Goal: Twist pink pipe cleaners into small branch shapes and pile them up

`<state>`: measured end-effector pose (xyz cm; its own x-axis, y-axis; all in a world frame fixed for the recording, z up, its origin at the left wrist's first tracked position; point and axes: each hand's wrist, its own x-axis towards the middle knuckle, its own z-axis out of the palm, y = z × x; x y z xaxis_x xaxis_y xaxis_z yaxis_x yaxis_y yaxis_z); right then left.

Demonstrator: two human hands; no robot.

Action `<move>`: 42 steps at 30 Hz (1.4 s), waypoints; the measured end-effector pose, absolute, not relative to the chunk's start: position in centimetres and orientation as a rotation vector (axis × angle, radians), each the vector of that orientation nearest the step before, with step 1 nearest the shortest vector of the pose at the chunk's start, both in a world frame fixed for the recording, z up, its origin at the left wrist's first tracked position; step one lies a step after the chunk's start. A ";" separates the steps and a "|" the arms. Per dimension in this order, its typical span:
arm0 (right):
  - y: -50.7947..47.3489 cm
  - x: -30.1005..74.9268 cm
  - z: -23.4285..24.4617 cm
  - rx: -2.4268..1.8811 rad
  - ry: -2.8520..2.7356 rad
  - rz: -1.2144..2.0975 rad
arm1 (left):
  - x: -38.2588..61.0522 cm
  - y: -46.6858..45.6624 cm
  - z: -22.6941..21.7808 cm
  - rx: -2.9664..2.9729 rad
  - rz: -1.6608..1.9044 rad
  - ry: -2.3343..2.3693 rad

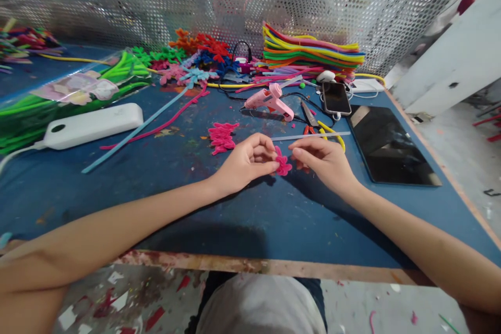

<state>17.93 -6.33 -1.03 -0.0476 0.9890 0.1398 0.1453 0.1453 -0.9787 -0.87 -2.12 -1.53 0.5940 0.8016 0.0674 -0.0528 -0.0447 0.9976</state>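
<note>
My left hand is closed, its thumb and fingers pinching a small magenta pipe-cleaner flower by its left side. Just to the right, my right hand is curled with the thumb and forefinger drawn together near the flower's edge. What those fingertips hold, if anything, is too small to make out. A little pile of magenta pipe-cleaner pieces lies behind my left hand. Behind my right hand a clear glue stick rests on the blue table.
Farther back are a pink glue gun, pliers, a phone and bundled pipe cleaners. A tablet lies at right. Leftward are a white power strip, a blue pipe cleaner and bagged green ones.
</note>
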 end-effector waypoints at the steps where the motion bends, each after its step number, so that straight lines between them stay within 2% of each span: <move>1: -6.2 18.0 -1.1 -1.187 -1.443 1.086 | -0.9 -2.2 -1.5 1.483 0.766 0.682; 9: -6.5 17.8 -1.8 -1.233 -1.632 1.236 | -1.1 -2.7 -1.9 1.707 0.774 0.705; 15: -7.1 17.5 -1.3 -1.251 -1.822 0.673 | -0.8 -2.8 -1.6 1.641 0.878 0.743; 17: -7.2 17.4 -1.1 -1.249 -1.792 0.591 | -0.7 -2.6 -1.5 1.566 0.929 0.747; 26: -7.4 17.0 -1.6 -1.250 -1.635 0.740 | -0.2 -2.7 -2.1 1.142 0.871 0.622; 33: -7.2 17.0 -1.6 -1.214 -1.521 0.978 | -0.2 -2.7 -2.1 1.082 0.824 0.696; 42: -6.6 18.5 -0.8 -1.194 -1.733 0.707 | -0.4 -2.6 -2.0 1.139 0.815 0.722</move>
<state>18.53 -6.59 -0.85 -0.1400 0.9274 0.3469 0.4200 0.3729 -0.8273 -0.37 -2.60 -1.97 0.5205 0.8498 -0.0826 -0.1845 0.2064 0.9609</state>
